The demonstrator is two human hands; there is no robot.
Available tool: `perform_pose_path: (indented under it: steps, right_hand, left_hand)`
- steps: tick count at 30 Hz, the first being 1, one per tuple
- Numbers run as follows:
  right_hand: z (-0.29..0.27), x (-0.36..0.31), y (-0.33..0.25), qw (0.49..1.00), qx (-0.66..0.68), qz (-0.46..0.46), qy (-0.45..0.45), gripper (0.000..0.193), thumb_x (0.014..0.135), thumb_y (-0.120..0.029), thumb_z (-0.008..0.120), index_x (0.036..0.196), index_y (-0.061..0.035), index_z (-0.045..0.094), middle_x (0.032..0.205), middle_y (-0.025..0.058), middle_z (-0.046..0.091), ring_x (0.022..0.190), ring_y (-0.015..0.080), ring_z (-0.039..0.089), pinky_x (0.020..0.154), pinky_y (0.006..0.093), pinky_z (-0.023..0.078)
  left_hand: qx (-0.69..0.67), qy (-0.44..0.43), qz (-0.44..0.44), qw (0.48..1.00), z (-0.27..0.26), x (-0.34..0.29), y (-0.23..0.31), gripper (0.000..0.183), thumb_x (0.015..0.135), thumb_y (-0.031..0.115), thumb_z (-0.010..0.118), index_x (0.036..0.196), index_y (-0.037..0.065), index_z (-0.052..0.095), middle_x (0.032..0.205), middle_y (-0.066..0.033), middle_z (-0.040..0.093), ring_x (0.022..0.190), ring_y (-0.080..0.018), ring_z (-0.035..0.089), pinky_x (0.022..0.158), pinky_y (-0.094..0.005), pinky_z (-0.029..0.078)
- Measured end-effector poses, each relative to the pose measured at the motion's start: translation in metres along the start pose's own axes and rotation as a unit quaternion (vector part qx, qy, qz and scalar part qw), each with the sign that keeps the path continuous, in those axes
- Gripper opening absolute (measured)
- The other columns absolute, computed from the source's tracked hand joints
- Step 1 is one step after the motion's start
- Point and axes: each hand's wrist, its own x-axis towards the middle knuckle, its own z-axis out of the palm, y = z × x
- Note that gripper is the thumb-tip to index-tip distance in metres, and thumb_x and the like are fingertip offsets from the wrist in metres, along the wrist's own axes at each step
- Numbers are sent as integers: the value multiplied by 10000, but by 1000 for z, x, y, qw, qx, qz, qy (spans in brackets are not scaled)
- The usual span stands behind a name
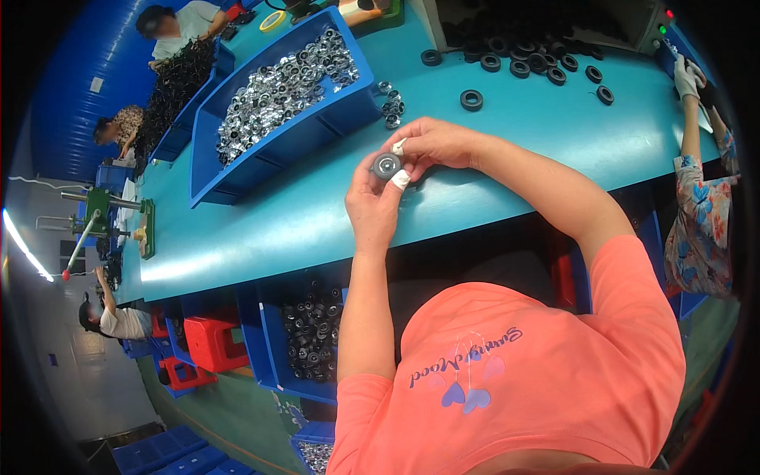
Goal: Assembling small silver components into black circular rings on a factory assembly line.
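Observation:
A small wheel, a black ring-shaped tyre around a silver hub, is held up over the table's near side. My left hand grips it from below and the left, its white-wrapped thumb lying at the rim. From the upper right my right hand closes on the same wheel, with a white wrap on its thumb too. Some of the fingers behind the wheel are hidden. Just beyond my hands, several loose silver hubs lie on the table. Farther right, a single black tyre rests flat.
A blue bin of silver hubs stands left on the teal table. Black tyres spread from a heap at the back. Below the edge, another blue bin holds wheels. A green hand press stands far left. Co-workers sit left and right.

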Motion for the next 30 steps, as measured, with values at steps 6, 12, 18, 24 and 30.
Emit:
perform_pose_path:
  steps: [6, 12, 18, 24, 30]
  right_hand:
    - [-11, -24, -35, 930, -319, -117, 138, 265, 914, -169, 638, 1137, -51, 720, 941, 56, 700, 762, 134, 650, 725, 302, 565]
    - [-102, -1, -68, 698, -631, -152, 303, 331, 870, -180, 663, 1185, -87, 706, 1179, 134, 669, 1096, 319, 646, 932, 429, 535]
    - [-125, 44, -62, 638, -706, -63, 301, 416, 874, -164, 657, 1285, -100, 651, 1282, 164, 602, 1146, 339, 628, 959, 439, 527]
    - [-116, 35, -49, 679, -656, -156, 290, 468, 851, -214, 684, 1296, -88, 613, 1175, 179, 625, 1064, 357, 636, 913, 444, 530]
    - [10, -21, -32, 870, -393, -266, 132, 608, 734, -191, 786, 1290, -68, 574, 1046, 137, 686, 745, 218, 654, 726, 357, 550]
  left_hand:
    - [177, 27, -11, 984, -83, -62, 10, 491, 811, 91, 774, 1260, 8, 594, 937, -74, 689, 776, -122, 629, 631, -253, 471]
    - [597, 21, -220, 771, -244, -204, 35, 554, 708, 95, 830, 1218, -6, 636, 845, -149, 695, 780, -247, 682, 739, -358, 538]
    - [461, 76, -108, 878, -181, -155, 67, 431, 789, 71, 777, 1203, 8, 670, 774, -102, 655, 679, -187, 596, 682, -326, 508]
    - [211, -54, 23, 976, -70, -49, 36, 313, 936, 103, 672, 1223, -18, 651, 918, -75, 654, 804, -133, 618, 715, -276, 514]
    - [-301, -153, -139, 931, -8, 23, 0, 610, 1077, 465, 376, 1511, 37, 356, 1278, -174, 593, 1011, -251, 645, 777, -378, 582]
